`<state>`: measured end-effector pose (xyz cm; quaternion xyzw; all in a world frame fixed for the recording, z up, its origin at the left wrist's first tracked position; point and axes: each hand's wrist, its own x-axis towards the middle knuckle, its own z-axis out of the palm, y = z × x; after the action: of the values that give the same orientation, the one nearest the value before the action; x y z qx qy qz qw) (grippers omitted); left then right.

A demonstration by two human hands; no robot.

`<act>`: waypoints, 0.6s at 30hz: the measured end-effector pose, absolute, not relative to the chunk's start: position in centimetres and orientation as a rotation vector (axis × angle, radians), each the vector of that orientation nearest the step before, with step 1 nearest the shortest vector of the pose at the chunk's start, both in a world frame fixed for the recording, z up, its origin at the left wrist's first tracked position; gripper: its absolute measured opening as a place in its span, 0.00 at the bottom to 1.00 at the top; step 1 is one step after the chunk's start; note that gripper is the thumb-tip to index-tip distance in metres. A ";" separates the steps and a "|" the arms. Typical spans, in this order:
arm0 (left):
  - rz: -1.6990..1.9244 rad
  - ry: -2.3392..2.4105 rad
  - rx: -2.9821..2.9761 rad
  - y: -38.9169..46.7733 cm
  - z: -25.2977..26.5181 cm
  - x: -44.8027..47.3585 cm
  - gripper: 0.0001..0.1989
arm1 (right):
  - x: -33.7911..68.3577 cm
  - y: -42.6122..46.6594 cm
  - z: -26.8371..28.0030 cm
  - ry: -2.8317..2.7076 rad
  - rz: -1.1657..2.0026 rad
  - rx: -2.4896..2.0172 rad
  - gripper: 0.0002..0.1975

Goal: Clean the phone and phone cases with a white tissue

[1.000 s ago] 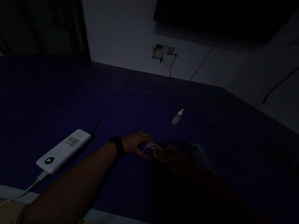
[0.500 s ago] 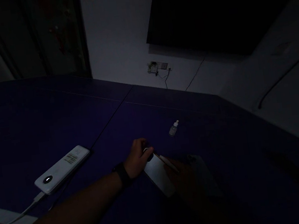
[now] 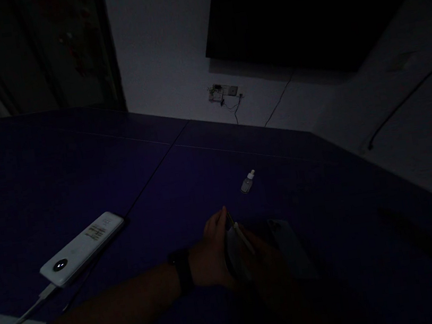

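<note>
The scene is very dark. My right hand [image 3: 266, 262] is closed round a slim pen-like tool [image 3: 244, 237] with a pale body and a thin, brassy front end. Its exact kind does not show. Wearing a dark wristwatch, my left hand [image 3: 213, 253] curves round the left side of a pale, flat rectangular thing [image 3: 236, 253]. Its upper fingertips come close to the tool's tip; the lower fingers fade into shadow. Just right of my right hand lies a phone [image 3: 292, 245], its camera corner facing up. Beyond both hands a small dropper bottle [image 3: 247, 183] with a white top lies on its side.
A white power bank [image 3: 83, 247] with a lit round display lies at left on the dark blue tabletop [image 3: 148, 139], a white cable [image 3: 24, 316] plugged into it. On the wall are sockets [image 3: 226, 92] with loose wires, below a large dark screen [image 3: 279, 13].
My left hand has turned and shifted right, from pinching near a small dark object to curving round the flat thing. That dark object no longer shows. The view has shifted slightly.
</note>
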<state>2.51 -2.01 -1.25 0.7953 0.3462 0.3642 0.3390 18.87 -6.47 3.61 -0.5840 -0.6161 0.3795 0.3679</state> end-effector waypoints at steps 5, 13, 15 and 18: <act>0.885 0.818 2.083 -1.6 -1.9 2.2 0.91 | 20.9 -6.2 3.1 -1.723 1.031 -1.400 0.25; 0.807 0.556 2.287 -0.6 -1.2 1.4 0.87 | 26.6 -0.5 3.5 -2.316 0.483 -1.052 0.25; 0.818 0.522 2.280 -0.6 -0.5 1.4 0.83 | 26.1 0.7 3.7 -2.405 0.422 -0.976 0.26; 0.821 0.491 2.293 -0.7 0.1 1.5 0.81 | 25.1 1.9 3.7 -2.543 0.313 -0.809 0.26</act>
<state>1.48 -0.73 0.13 0.8735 0.1869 0.3128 0.3229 25.10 1.86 3.74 -0.2935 -0.9221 0.1133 0.2253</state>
